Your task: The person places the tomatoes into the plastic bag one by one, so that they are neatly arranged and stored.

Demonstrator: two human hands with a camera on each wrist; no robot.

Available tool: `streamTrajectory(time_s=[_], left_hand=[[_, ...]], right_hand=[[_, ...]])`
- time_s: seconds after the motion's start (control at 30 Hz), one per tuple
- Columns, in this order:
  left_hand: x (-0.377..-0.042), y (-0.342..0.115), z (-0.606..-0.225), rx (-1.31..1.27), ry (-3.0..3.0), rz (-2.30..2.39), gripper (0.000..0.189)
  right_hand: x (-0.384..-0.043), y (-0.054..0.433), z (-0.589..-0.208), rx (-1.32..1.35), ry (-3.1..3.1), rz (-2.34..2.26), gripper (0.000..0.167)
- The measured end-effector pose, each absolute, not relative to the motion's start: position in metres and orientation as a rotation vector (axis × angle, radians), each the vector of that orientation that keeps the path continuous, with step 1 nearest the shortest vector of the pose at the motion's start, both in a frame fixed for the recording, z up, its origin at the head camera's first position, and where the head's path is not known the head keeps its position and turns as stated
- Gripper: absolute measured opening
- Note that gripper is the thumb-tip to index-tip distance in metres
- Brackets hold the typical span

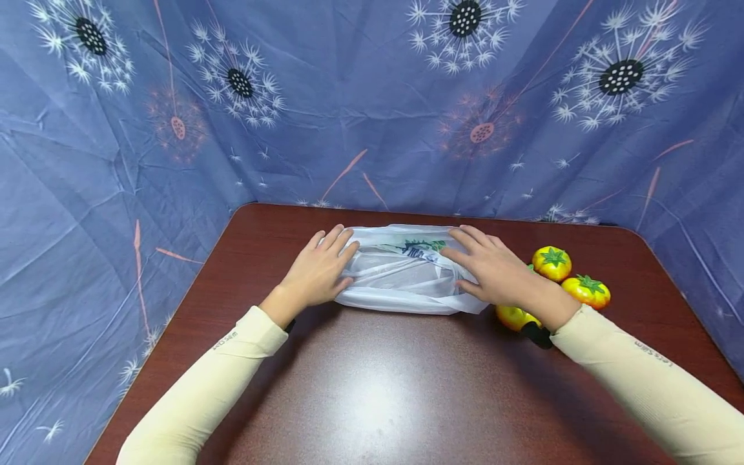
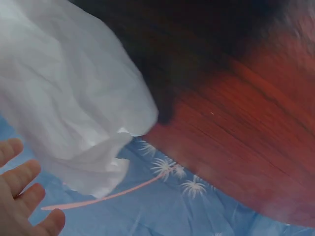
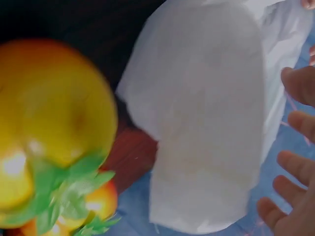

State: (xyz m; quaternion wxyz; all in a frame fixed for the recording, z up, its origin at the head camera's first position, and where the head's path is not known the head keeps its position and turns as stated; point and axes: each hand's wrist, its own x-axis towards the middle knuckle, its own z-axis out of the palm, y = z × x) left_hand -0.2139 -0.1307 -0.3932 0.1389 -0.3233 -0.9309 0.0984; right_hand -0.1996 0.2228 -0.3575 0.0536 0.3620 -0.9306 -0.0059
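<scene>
1. The fingers of the left hand (image 1: 316, 271) are held apart and loosely spread, palm turned down.
2. The fingers of the right hand (image 1: 497, 270) are likewise held apart, with the thumb pointed toward the other hand.
3. A white plastic bag (image 1: 401, 270) is laid between the two sets of fingers, its ends set right by them; whether it is touched by either hand cannot be told.
4. Green and dark blue print (image 1: 423, 249) is borne by the bag, just beside the right fingers.
5. Yellow fruits (image 1: 552, 263) with green leafy tops are grouped to the right of the right fingers; one is partly covered by the right wrist.
6. Bag and fruits are carried by a reddish-brown tabletop (image 1: 372, 361), on which a bright glare is seen nearer than the fingers.
7. Beyond the fingers, past the far edge, a blue cloth (image 1: 360, 84) patterned with dandelions is hung.
8. Behind the fingers, both forearms are covered by cream sleeves (image 1: 633, 381) with dark lettering.
</scene>
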Motion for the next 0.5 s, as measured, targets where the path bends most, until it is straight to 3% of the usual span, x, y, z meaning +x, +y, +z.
streamTrajectory(time_s=[0.5], left_hand=[[-0.232, -0.134, -0.397, -1.056, -2.690, 0.314, 0.063]], right_hand=[[-0.218, 0.229, -0.366, 1.123, -2.844, -0.106, 0.060]])
